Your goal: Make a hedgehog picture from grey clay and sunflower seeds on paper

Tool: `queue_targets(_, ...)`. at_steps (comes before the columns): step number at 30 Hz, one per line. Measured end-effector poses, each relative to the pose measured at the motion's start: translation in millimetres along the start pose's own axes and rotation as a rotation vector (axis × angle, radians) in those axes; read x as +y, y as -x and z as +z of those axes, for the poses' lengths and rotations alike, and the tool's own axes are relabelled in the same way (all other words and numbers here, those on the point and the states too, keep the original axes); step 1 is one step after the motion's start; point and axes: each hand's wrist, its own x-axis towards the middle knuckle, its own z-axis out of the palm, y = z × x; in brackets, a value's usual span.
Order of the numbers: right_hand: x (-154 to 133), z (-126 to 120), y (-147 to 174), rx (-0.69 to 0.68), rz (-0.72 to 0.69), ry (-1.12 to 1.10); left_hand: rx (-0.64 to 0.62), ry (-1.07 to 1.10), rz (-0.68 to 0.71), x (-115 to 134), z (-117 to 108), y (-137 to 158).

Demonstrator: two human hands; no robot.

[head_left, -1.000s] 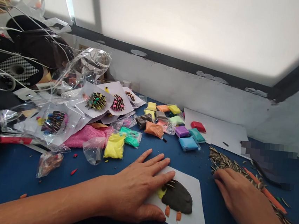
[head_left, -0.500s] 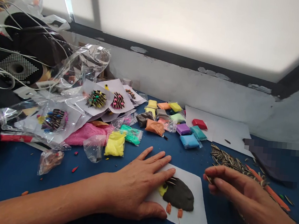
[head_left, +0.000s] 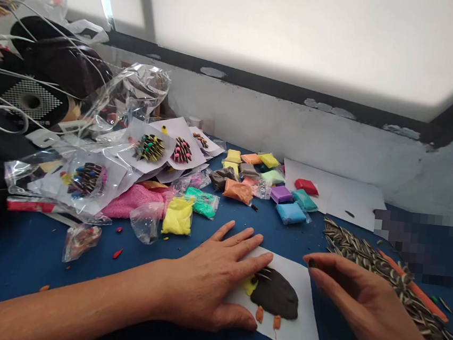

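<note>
My left hand (head_left: 215,284) lies flat with fingers spread, over the left part of a white paper sheet (head_left: 309,335). On that sheet is a rounded dark clay shape (head_left: 280,299) with a yellow clay part (head_left: 250,286) at its left and two small orange clay pieces (head_left: 277,322) below. A few sunflower seeds (head_left: 266,274) stick out of the dark clay beside my left fingers. Just right of the sheet, my right hand (head_left: 366,298) pinches a sunflower seed (head_left: 311,263) between thumb and forefinger. Behind and under it spreads a pile of striped sunflower seeds (head_left: 357,251).
Clay packets, among them a blue one (head_left: 290,213) and a yellow one (head_left: 178,215), lie beyond my hands. Finished seed-and-clay pictures (head_left: 150,148) on paper are stacked at the left. An orange strip (head_left: 426,299) lies by the seeds. Another paper (head_left: 352,195) rests near the wall.
My right hand has turned a little and now has the seed at its fingertips. The view has shifted slightly. My left hand stays on the sheet.
</note>
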Motion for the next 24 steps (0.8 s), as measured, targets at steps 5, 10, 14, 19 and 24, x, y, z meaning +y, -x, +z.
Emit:
queue_targets(5,-4,13,7,0.003,-0.231,0.105,0.004,-0.026,0.006,0,2,-1)
queue_targets(10,-11,20,6,-0.016,-0.414,0.162,-0.009,-0.044,-0.004,0,3,-1)
queue_targets(14,-12,25,7,0.04,-0.447,0.226,-0.027,-0.058,-0.005,0,3,0)
queue_targets(19,-13,29,7,0.044,-0.453,0.226,-0.033,-0.063,-0.01,0,2,-1)
queue_targets(24,-13,31,7,0.007,-0.473,0.219,-0.019,-0.062,-0.006,0,2,-1)
